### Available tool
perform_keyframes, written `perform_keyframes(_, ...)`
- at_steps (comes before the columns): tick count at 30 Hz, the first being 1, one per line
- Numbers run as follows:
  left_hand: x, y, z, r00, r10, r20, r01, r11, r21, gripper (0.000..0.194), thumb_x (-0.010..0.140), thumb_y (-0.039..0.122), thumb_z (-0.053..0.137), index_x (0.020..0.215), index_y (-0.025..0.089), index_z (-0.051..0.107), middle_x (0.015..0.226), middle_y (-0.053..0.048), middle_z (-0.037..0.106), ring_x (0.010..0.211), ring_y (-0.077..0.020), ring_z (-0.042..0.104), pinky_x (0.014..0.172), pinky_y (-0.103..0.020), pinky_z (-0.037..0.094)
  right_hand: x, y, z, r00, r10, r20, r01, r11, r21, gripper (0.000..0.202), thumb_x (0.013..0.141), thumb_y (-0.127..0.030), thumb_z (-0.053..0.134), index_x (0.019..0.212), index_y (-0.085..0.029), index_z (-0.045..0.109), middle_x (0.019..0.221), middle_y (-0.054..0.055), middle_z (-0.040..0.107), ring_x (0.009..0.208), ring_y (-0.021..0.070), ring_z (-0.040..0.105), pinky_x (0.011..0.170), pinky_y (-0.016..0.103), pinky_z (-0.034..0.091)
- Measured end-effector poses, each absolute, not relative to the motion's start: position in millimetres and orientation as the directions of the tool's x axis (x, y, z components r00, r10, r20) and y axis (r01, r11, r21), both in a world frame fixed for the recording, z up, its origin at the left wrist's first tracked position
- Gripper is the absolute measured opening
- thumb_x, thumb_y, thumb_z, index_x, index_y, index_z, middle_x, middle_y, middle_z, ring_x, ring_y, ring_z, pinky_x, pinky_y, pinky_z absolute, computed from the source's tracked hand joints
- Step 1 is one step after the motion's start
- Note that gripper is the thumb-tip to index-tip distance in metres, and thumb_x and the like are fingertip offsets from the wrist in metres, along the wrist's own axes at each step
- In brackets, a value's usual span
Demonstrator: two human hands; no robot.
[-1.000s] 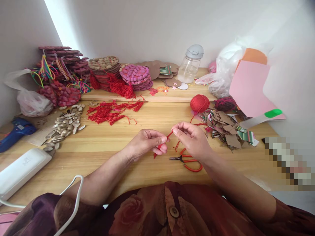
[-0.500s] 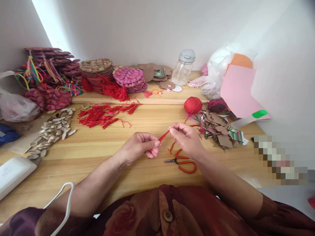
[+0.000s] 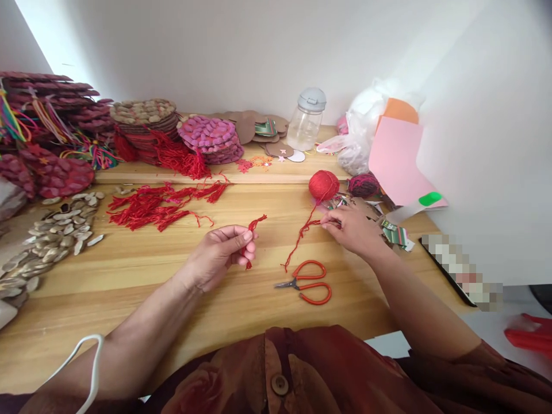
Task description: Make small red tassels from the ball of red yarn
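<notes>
My left hand [image 3: 226, 250] is closed around a short twisted bundle of red yarn [image 3: 257, 223]; one end sticks up past the thumb and the other pokes out below the fingers. To the right, my right hand [image 3: 351, 230] is at the edge of the scrap pile, fingers pinched at a loose length of red yarn [image 3: 311, 224]. A strand trails from the red yarn ball [image 3: 323, 185] down toward the scissors [image 3: 308, 283], which lie between my hands with red handles toward the right. Red tassels [image 3: 150, 207] lie in a heap beyond my left hand.
Cardboard and paper scraps [image 3: 394, 234] lie under and beside my right hand. Several shells [image 3: 64, 227] spread at the left. Along the back ledge stand coaster stacks [image 3: 209, 138], a lidded bottle [image 3: 305, 121] and a plastic bag [image 3: 357, 144]. A dark-edged, blurred-out object [image 3: 452, 267] lies far right.
My hands have moved apart. The right hand has let go of the red bundle and gone right to the loose yarn; the left keeps the bundle. The view has shifted to the right.
</notes>
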State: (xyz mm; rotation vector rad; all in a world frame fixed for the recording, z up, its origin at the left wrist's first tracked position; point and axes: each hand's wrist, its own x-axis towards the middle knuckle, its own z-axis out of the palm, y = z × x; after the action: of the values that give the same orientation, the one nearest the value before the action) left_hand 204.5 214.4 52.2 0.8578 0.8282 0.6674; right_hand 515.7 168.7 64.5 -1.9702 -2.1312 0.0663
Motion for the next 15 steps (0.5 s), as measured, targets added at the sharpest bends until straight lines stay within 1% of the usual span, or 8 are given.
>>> perform_keyframes(3, 204, 216, 51, 0.505, 0.79, -0.347, -0.186, 0.492, 0.85, 0.027, 0.068, 0.031, 0.082, 0.081, 0.012, 0.069, 0.063, -0.001, 0.064, 0.052, -0.0083, 0.058, 0.046, -0.016, 0.044, 508, 172, 63, -0.123, 0.978, 0.167, 0.969, 0.155, -0.191, 0.013, 0.084, -0.023, 0.056, 0.088, -0.017, 0.067, 0.091, 0.009, 0.068, 0.091, 0.0238, 0.057, 0.088, 0.037, 0.036)
perform_keyframes(7, 204, 217, 51, 0.498, 0.794, -0.349, -0.183, 0.49, 0.853, 0.025, 0.069, 0.031, 0.081, 0.081, 0.012, 0.069, 0.063, -0.001, 0.064, 0.052, -0.0077, 0.058, 0.046, -0.016, 0.043, 501, 174, 62, -0.214, 0.961, 0.177, 0.938, 0.253, -0.236, 0.016, 0.083, -0.023, 0.059, 0.096, -0.018, 0.068, 0.101, 0.009, 0.067, 0.1, 0.0246, 0.054, 0.094, 0.038, 0.034)
perform_keyframes(10, 204, 217, 52, 0.496, 0.796, -0.347, -0.181, 0.486, 0.855, 0.025, 0.07, 0.031, 0.08, 0.082, 0.012, 0.069, 0.063, -0.001, 0.064, 0.052, -0.0075, 0.058, 0.047, -0.016, 0.042, 495, 176, 59, -0.264, 0.949, 0.172, 0.917, 0.302, -0.261, 0.016, 0.084, -0.025, 0.06, 0.094, -0.019, 0.071, 0.1, 0.01, 0.067, 0.101, 0.0239, 0.054, 0.095, 0.039, 0.034)
perform_keyframes(12, 204, 217, 52, 0.494, 0.801, -0.338, -0.186, 0.477, 0.859, 0.026, 0.07, 0.032, 0.08, 0.082, 0.012, 0.069, 0.064, -0.001, 0.065, 0.053, -0.0074, 0.057, 0.047, -0.016, 0.042, 492, 177, 59, -0.246, 0.951, 0.189, 0.901, 0.297, -0.318, 0.015, 0.086, -0.025, 0.059, 0.086, -0.019, 0.072, 0.093, 0.008, 0.068, 0.096, 0.0223, 0.056, 0.093, 0.038, 0.036)
perform_keyframes(13, 204, 218, 51, 0.494, 0.804, -0.331, -0.187, 0.471, 0.862, 0.026, 0.07, 0.032, 0.08, 0.082, 0.012, 0.069, 0.064, -0.001, 0.065, 0.053, -0.0073, 0.057, 0.047, -0.016, 0.042, 492, 178, 60, -0.207, 0.957, 0.205, 0.889, 0.271, -0.37, 0.015, 0.086, -0.026, 0.058, 0.083, -0.019, 0.072, 0.089, 0.008, 0.069, 0.092, 0.0215, 0.058, 0.091, 0.038, 0.037)
perform_keyframes(15, 203, 218, 51, 0.491, 0.811, -0.317, -0.187, 0.454, 0.871, 0.026, 0.071, 0.033, 0.079, 0.083, 0.012, 0.069, 0.064, -0.001, 0.065, 0.053, -0.007, 0.057, 0.048, -0.016, 0.041, 494, 180, 64, -0.062, 0.973, 0.224, 0.844, 0.171, -0.508, 0.015, 0.085, -0.029, 0.061, 0.082, -0.019, 0.071, 0.087, 0.006, 0.07, 0.086, 0.0201, 0.06, 0.084, 0.035, 0.042)
